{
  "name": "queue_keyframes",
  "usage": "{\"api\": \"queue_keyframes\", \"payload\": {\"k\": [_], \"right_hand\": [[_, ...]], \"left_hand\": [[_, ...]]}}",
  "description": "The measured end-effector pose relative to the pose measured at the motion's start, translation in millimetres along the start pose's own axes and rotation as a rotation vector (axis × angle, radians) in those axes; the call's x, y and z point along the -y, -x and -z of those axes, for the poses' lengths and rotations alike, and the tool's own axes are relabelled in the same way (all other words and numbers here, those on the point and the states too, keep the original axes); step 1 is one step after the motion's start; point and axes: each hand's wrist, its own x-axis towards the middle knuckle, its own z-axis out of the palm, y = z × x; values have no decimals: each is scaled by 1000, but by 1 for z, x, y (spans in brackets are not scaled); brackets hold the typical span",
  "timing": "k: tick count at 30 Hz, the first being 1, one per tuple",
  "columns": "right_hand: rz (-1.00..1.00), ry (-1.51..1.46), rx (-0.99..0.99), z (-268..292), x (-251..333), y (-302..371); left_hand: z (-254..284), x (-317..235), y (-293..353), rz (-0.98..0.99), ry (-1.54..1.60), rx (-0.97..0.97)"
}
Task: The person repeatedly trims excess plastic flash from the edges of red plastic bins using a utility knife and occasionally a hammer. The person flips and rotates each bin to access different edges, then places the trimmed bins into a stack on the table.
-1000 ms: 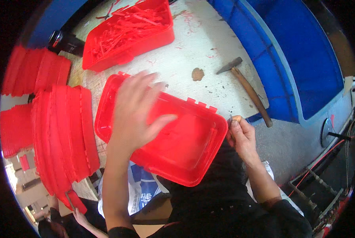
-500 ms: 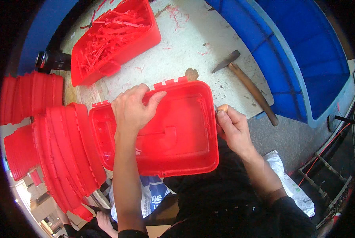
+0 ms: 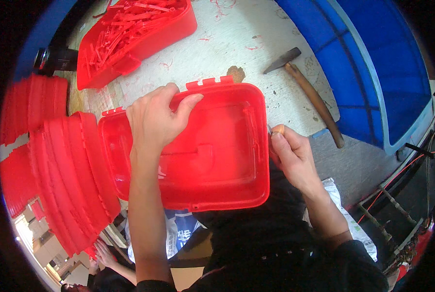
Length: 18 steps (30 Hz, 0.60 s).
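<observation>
A shallow red plastic box with hinge tabs [image 3: 212, 168] lies tilted in front of me, its hollow side facing up. My left hand [image 3: 156, 114] grips its far rim, thumb on the inner side and fingers bent over the edge. At the right wall of the box, my right hand [image 3: 294, 153] is closed around a small bladed tool [image 3: 277, 129]. Only a sliver of metal and a tan end show between thumb and fingers; the rest is hidden. The metal is close against the box's right rim, and I cannot tell whether it touches.
A red bin [image 3: 134, 53] full of red plastic scraps stands at far left. Stacked red plastic parts [image 3: 71, 175] rise at left. A hammer [image 3: 314, 97] lies on the worn pale tabletop [image 3: 212, 44], beside a large blue tub [image 3: 353, 73]. Another person's hand [image 3: 105, 255] shows at lower left.
The view has shifted slightly, so the bin and stacks sit farther left and higher. Both hands keep their grips, the right one still beside the box's right rim.
</observation>
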Motion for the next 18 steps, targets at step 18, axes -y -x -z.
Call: {"api": "queue_keyframes", "payload": {"k": [18], "right_hand": [[245,854,-84,18,50,39]], "left_hand": [[13,-1,-1,54,25,84]]}}
